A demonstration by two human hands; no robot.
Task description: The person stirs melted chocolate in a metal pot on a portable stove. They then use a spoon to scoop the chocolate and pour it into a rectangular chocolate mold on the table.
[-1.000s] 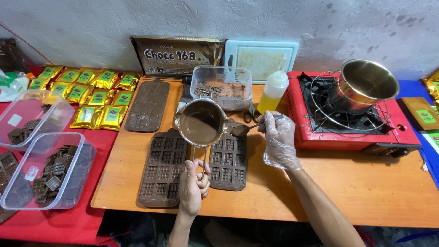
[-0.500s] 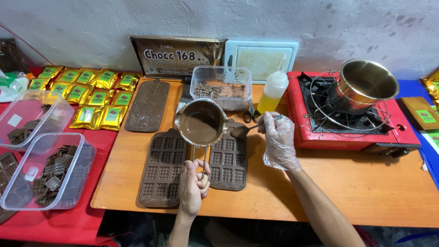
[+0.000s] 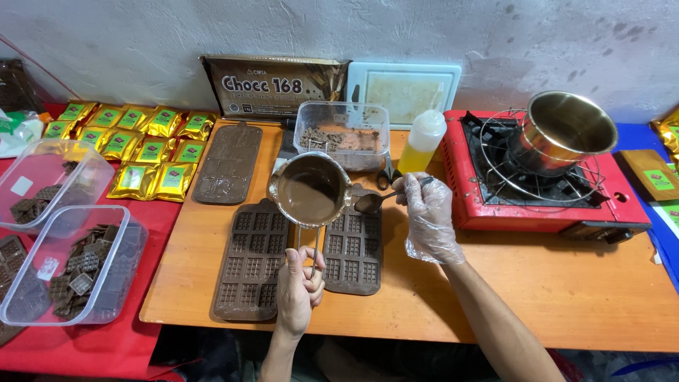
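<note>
the left hand (image 3: 298,290) is gripping low in the middle of the frame, fingers wrapped tight round the wire handle of the small metal pot (image 3: 311,189), and that handle is running straight up the picture from fist to pot. the pot is hanging just above the gap between the two brown chocolate moulds (image 3: 251,262) lying side by side, melted chocolate sitting in it. to its right the gloved right hand (image 3: 428,216) is pinching a spoon (image 3: 373,202), the spoon's long axis lying sideways, its loaded bowl pointing left and nearly touching the pot's rim over the right mould (image 3: 353,247). so the spoon hand is the nearer one to those cavities. everything is resting on an orange wooden table (image 3: 566,283). further up, a third mould (image 3: 228,163), a clear tub (image 3: 342,131) and a yellow squeeze bottle (image 3: 422,141) are standing. at right a red camping stove (image 3: 537,184) is carrying a steel pan (image 3: 566,131). at left, gold packets (image 3: 145,141) and clear tubs (image 3: 67,265) of chocolate pieces are lying on red cloth, under a rough grey wall.
</note>
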